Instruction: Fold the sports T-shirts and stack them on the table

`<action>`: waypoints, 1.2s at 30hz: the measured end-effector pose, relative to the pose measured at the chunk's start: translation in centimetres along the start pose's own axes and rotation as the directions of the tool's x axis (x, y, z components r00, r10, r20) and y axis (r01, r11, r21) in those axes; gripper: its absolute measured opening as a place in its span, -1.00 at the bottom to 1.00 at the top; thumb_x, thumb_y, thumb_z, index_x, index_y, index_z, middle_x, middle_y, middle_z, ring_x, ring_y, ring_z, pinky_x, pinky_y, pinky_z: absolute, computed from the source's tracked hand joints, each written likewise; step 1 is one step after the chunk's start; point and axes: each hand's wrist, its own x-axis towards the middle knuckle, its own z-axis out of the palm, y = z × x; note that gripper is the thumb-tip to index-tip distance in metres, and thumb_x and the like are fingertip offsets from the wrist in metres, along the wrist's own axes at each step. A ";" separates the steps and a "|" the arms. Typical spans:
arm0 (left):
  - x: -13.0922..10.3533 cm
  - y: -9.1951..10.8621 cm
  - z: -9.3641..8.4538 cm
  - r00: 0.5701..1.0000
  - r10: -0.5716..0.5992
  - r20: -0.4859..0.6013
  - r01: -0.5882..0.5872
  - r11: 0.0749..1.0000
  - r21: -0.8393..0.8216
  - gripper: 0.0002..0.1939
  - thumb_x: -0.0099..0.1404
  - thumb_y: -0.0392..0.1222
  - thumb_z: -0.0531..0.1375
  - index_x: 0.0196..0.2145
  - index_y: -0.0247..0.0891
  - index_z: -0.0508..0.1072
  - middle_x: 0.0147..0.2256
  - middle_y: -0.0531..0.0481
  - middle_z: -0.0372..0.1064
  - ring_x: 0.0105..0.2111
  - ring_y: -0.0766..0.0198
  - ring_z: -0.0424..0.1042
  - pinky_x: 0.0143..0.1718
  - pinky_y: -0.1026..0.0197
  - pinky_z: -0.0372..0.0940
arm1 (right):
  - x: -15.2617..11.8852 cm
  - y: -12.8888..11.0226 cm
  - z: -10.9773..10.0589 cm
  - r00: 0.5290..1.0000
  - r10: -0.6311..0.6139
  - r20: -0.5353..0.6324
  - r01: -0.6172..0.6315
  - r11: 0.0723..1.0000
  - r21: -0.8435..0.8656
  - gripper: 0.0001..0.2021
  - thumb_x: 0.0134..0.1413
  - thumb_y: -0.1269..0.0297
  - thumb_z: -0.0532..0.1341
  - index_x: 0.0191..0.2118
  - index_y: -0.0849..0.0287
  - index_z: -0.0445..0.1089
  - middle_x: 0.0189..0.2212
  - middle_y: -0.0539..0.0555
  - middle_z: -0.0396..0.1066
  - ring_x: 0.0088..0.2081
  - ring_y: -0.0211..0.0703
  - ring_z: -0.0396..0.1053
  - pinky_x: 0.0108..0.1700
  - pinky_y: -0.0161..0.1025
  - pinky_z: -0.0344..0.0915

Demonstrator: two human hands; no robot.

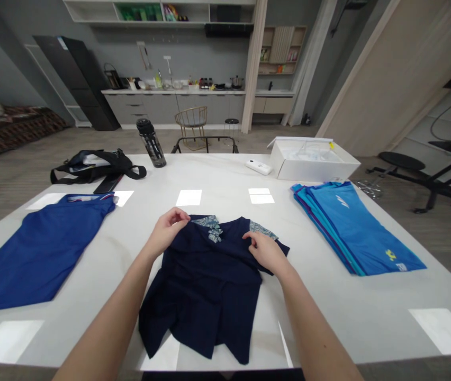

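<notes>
A small dark navy shirt [213,286] with patterned pale-blue shoulder patches and a matching knot at the neck lies spread on the white table [130,296]. Its lower edge is uneven, and folds run across the body. My left hand [168,230] pinches the fabric at the left shoulder, thumb against fingers. Over the right shoulder, beside the patterned patch, my right hand [265,250] has its fingers curled onto the cloth; the lower fingers are partly hidden.
A folded blue garment [46,248] lies left, a stack of bright blue clothes [360,227] right. Along the far edge are a black bag [98,165], a dark bottle [152,144], a white device [258,167] and an open white box [308,164].
</notes>
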 end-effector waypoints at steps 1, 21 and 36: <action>0.4 0.0 0.4 0.999 0.002 0.050 -0.009 0.991 0.134 -0.74 0.25 0.03 0.25 -0.20 -0.17 0.42 -0.14 -0.08 0.51 -0.09 0.07 0.48 0.03 0.02 0.29 | 0.0 -0.1 0.1 1.000 -0.009 0.008 0.009 1.000 -0.005 -0.63 0.08 0.53 0.13 -0.07 0.02 0.49 -0.29 -0.01 0.40 -0.27 -0.20 0.36 -0.26 -0.28 0.11; 4.7 -1.3 5.0 0.902 -0.048 0.428 -0.288 0.671 0.684 -0.88 0.19 -0.11 0.29 -0.32 -0.16 0.47 -0.25 -0.04 0.49 -0.26 0.10 0.47 -0.20 0.14 0.28 | -0.1 -0.6 1.0 0.996 0.067 -0.057 -0.072 0.993 -0.098 -0.73 0.22 0.04 0.27 -0.03 -0.01 0.41 -0.15 0.03 0.49 -0.18 -0.07 0.46 -0.22 -0.22 0.23; 5.2 -5.9 -4.4 0.882 -0.330 -0.335 0.244 0.931 -0.272 -0.66 0.15 0.01 0.31 -0.23 -0.22 0.34 -0.28 -0.01 0.40 -0.32 0.24 0.45 -0.16 0.02 0.43 | 1.8 -1.4 2.2 0.984 0.104 -0.145 -0.146 0.937 -0.318 -0.52 0.40 -0.04 0.03 0.31 -0.03 0.27 0.06 0.21 0.34 0.07 0.11 0.30 0.05 -0.03 0.18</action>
